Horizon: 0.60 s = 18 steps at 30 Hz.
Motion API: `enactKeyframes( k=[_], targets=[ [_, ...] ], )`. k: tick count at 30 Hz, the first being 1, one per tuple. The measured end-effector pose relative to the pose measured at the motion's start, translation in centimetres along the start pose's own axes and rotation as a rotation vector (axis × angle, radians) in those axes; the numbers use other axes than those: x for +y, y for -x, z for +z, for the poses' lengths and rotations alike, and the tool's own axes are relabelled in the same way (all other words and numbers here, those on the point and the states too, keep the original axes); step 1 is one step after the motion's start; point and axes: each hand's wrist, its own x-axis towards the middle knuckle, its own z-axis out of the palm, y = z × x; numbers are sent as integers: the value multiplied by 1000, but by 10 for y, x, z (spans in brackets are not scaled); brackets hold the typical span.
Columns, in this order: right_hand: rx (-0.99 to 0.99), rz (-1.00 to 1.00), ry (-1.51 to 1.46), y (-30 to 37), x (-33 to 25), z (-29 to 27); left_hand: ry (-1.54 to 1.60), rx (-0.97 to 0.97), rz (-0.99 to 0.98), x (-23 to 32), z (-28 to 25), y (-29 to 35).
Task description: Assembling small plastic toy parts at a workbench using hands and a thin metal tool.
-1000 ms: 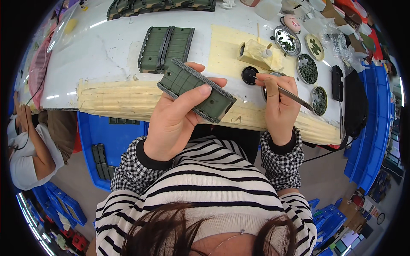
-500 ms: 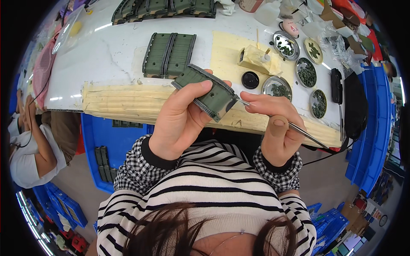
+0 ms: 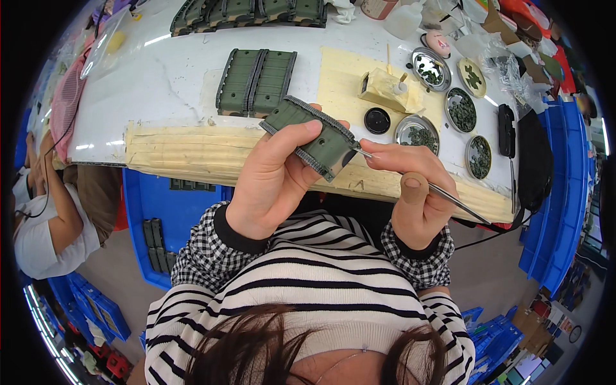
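Note:
In my left hand (image 3: 273, 170), closed with the thumb on top, is a dark green plastic part (image 3: 321, 144) with camouflage patches and ridged, toothed long edges. It is held tilted above the table's front edge. My right hand (image 3: 420, 192) is closed round slim metal tweezers (image 3: 459, 203). Their tip meets the part's right end, near a small notch; whether the tip grips anything is too small to tell. Beyond my left hand, similar green parts (image 3: 273, 80) lie side by side on the table.
Round dishes of small dark green pieces (image 3: 461, 109) stand at the right, near a tape-wrapped block (image 3: 389, 90) and a black cap (image 3: 376, 120). More camouflage parts (image 3: 269, 14) lie at the back. A blue bin (image 3: 138, 199) sits below left. Another person (image 3: 54, 212) is at far left.
The part and both hands have shifted very slightly. The tweezers stay at the part's right end, and both grips are the same.

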Motion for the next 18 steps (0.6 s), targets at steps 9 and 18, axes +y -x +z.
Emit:
enactKeyframes(
  k=[9, 18],
  targets=[
    [-51, -37, 88, -1, -2, -2, -9, 3, -3, -2, -2, 0],
    [-60, -36, 162, 1, -8, -1, -33, 13, 71, -8, 1, 1]
  ],
)
